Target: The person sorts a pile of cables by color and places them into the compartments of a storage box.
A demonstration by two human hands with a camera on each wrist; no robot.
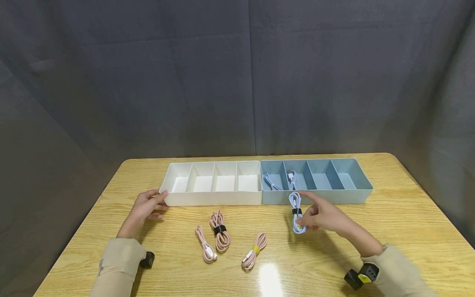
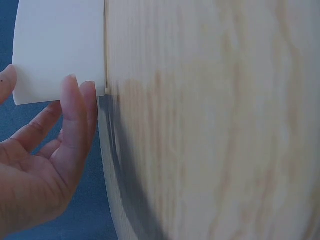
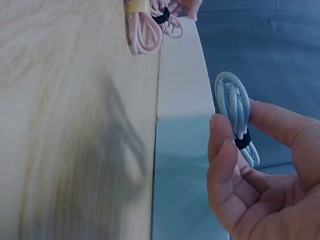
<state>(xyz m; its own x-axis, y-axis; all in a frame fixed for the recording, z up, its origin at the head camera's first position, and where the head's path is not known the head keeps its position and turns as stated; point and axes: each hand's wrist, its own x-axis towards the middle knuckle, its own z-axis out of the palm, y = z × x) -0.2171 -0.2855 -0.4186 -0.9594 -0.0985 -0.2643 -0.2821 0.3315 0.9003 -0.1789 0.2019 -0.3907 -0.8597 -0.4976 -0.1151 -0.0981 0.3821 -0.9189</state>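
Note:
A coiled light-blue cable (image 1: 296, 212) with a black strap hangs upright from my right hand (image 1: 324, 212), which pinches it between thumb and fingers. It is held above the table, just before the blue divided box (image 1: 315, 197). My left hand (image 1: 146, 208) rests at the near left corner of the white divided box (image 1: 213, 199); in the left wrist view its fingers (image 2: 74, 107) touch the box's end, nearly straight. Inside the blue box, a blue cable (image 1: 272, 182) lies in the leftmost compartment and another cable (image 1: 292, 179) in the one beside it.
Three coiled pink cables lie on the wooden table (image 1: 178, 264): one with a white connector (image 1: 206, 245), one with a black strap (image 1: 220, 232), one with a yellow strap (image 1: 255, 251). Both boxes stand end to end. A grey curtain (image 1: 237, 82) hangs behind.

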